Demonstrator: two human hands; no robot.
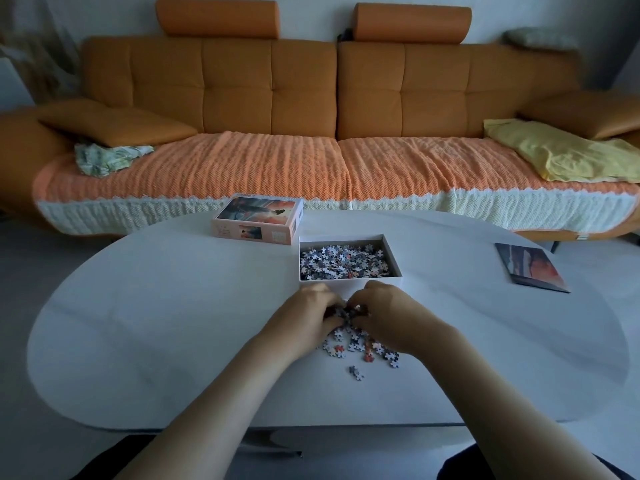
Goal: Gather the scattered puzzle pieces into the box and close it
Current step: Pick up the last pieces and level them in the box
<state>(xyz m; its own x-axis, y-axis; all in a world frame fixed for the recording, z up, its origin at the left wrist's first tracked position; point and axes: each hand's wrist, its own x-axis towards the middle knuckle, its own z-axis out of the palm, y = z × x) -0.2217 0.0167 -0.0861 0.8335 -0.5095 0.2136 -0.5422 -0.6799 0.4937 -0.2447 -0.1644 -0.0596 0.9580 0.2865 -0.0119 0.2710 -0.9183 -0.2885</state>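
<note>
My left hand (304, 317) and right hand (384, 317) curl together round a clump of small grey-and-orange cardboard puzzle pieces (360, 344) on the white oval table (173, 323), just before the open white cardboard box (349, 284). I should squeeze inward, lift low, then collect stragglers.

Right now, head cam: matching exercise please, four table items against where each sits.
Things:
1 box lid
2 open box
3 picture sheet
4 loose pieces

Places:
A between left hand and right hand
B right side of the table
C table's middle, holding pieces
D behind the open box, to its left

Pairs: 1-D, 2-C, 3-B, 4-A
</note>
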